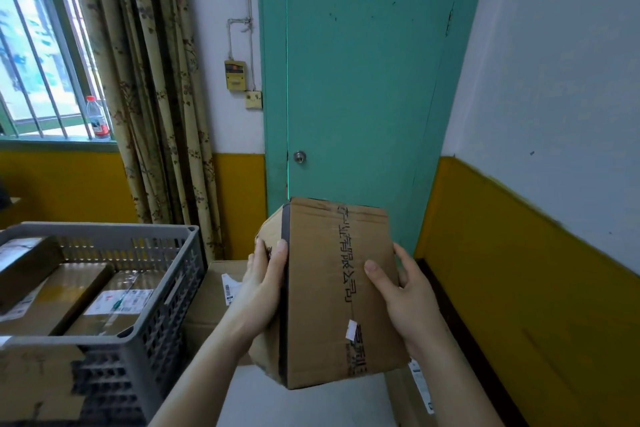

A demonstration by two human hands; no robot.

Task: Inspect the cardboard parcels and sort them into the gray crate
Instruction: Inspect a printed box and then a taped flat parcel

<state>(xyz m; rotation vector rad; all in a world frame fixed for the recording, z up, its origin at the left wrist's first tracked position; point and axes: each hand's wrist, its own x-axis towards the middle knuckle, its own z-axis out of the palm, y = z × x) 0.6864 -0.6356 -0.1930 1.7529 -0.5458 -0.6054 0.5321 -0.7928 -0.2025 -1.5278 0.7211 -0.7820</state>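
Both hands are holding a cardboard parcel [329,291] up in the air in front of a teal door [363,80]. The left hand [261,282] is gripping the parcel's left side, thumb wrapped over its dark-taped edge. The right hand [403,291] is clamped on the right side, thumb lying on the printed tape strip. The gray crate [162,305] is sitting at the left, already containing several labelled parcels [114,305]. Another cardboard box [214,298] is lying between the crate and the held parcel, lower down. A plastic bottle [98,118] is standing on the windowsill.
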